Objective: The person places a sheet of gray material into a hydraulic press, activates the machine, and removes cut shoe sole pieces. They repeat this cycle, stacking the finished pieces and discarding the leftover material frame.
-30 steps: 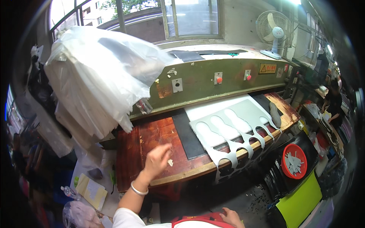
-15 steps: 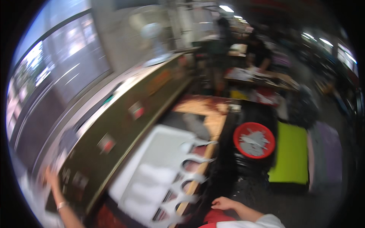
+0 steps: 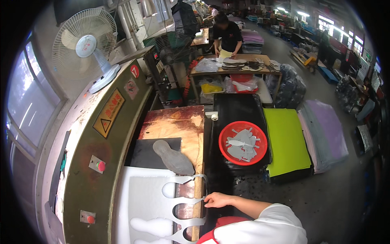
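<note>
A grey sheet (image 3: 150, 195) with sole-shaped cut-outs lies over a white sheet (image 3: 122, 191) on the press table. Thin strips between its cut-outs stick out past the table's wooden right edge. My right hand (image 3: 216, 199) is at the end of one strip, thumb and fingers closed together on it. Beyond the sheet, a grey sole-shaped piece (image 3: 172, 157) rests partly on a black mat (image 3: 140, 152) and partly on the worn wooden top (image 3: 189, 124). My left hand is out of view.
Along the left runs a green press beam (image 3: 87, 179) with push buttons; a fan (image 3: 86, 46) stands on it. To the right are a red basin (image 3: 222, 150) of grey offcuts, lime-green sheets (image 3: 286, 142) and purple sheets (image 3: 323, 130). A person (image 3: 227, 34) works at a far table (image 3: 256, 73).
My view has swung left and steadied. My left hand, by the press beam's near end before, has left the picture. My right hand has come to the sheet's strip.
</note>
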`<state>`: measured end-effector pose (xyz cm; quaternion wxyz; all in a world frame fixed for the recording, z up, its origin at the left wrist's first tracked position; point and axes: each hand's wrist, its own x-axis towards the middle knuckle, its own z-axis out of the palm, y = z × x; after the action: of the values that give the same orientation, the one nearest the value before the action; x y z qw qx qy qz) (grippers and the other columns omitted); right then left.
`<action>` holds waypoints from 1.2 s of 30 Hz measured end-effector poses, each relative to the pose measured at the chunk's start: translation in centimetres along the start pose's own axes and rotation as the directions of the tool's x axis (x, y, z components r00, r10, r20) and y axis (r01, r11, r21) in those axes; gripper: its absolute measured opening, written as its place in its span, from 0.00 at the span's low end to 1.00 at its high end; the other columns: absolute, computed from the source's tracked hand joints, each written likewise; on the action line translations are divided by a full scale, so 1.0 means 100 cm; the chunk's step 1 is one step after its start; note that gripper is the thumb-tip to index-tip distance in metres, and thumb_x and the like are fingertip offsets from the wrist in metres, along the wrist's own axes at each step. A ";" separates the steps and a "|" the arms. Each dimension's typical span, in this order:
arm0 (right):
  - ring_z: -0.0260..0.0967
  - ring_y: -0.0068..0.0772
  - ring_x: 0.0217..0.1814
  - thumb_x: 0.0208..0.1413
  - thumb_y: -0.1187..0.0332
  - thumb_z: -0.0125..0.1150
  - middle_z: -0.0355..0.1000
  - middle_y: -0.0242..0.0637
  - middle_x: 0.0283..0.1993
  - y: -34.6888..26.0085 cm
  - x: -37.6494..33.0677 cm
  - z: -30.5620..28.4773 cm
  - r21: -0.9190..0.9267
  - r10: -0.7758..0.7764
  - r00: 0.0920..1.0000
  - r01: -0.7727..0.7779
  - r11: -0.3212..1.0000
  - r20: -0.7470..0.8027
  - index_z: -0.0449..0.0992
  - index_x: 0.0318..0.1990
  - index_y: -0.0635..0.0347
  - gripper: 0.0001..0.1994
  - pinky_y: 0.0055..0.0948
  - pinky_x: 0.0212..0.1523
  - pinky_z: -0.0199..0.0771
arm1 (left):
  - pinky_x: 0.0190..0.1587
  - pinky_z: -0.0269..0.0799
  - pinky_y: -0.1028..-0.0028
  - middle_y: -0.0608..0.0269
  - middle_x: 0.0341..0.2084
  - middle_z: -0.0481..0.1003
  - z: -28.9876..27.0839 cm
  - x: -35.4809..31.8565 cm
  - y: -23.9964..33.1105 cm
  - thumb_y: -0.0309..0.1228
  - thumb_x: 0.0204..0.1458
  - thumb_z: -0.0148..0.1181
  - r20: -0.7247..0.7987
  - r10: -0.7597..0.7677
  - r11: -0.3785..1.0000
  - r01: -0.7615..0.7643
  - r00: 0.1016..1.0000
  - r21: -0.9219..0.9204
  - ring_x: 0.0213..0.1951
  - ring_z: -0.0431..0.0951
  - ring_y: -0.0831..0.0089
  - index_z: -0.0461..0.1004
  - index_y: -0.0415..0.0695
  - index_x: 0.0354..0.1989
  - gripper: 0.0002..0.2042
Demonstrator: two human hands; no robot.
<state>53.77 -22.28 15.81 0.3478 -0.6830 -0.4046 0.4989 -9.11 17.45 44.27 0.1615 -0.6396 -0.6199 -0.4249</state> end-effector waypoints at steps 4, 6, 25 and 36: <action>0.76 0.36 0.39 0.54 0.58 0.62 0.77 0.48 0.37 -0.019 -0.002 -0.006 -0.153 -0.020 1.000 0.023 0.988 0.025 0.73 0.47 0.69 0.21 0.31 0.40 0.74 | 0.57 0.65 0.66 0.45 0.52 0.70 0.025 -0.078 0.122 0.26 0.54 0.55 0.042 0.138 0.951 -0.120 0.990 -0.284 0.53 0.71 0.56 0.65 0.34 0.57 0.22; 0.76 0.38 0.38 0.54 0.60 0.62 0.77 0.47 0.37 -0.028 -0.013 -0.010 -0.098 -0.029 1.000 0.028 0.995 -0.009 0.74 0.46 0.68 0.20 0.32 0.39 0.74 | 0.57 0.66 0.66 0.45 0.52 0.70 0.034 -0.121 0.182 0.26 0.54 0.55 0.101 0.210 0.885 -0.145 0.972 -0.442 0.53 0.71 0.57 0.65 0.34 0.57 0.22; 0.74 0.37 0.33 0.48 0.69 0.64 0.75 0.45 0.31 -0.130 -0.043 0.114 0.208 -0.557 0.796 0.602 0.771 -0.238 0.75 0.33 0.67 0.09 0.33 0.35 0.71 | 0.55 0.68 0.67 0.46 0.50 0.71 -0.006 -0.344 0.319 0.28 0.55 0.55 0.765 0.538 0.432 0.663 0.356 -0.612 0.53 0.72 0.60 0.63 0.34 0.57 0.22; 0.70 0.16 0.31 0.56 0.75 0.60 0.77 0.32 0.30 -0.096 -0.069 0.103 0.713 -0.245 0.914 0.406 0.572 -0.323 0.78 0.36 0.70 0.06 0.17 0.32 0.71 | 0.32 0.70 0.80 0.68 0.27 0.76 -0.016 -0.360 0.331 0.31 0.60 0.53 0.814 0.356 0.425 0.696 0.459 -0.579 0.29 0.73 0.82 0.77 0.34 0.40 0.12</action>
<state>40.68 -23.60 24.31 0.7266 -0.4270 -0.2384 0.4827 25.74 -13.27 29.08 -0.5904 -0.6534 -0.3597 -0.3083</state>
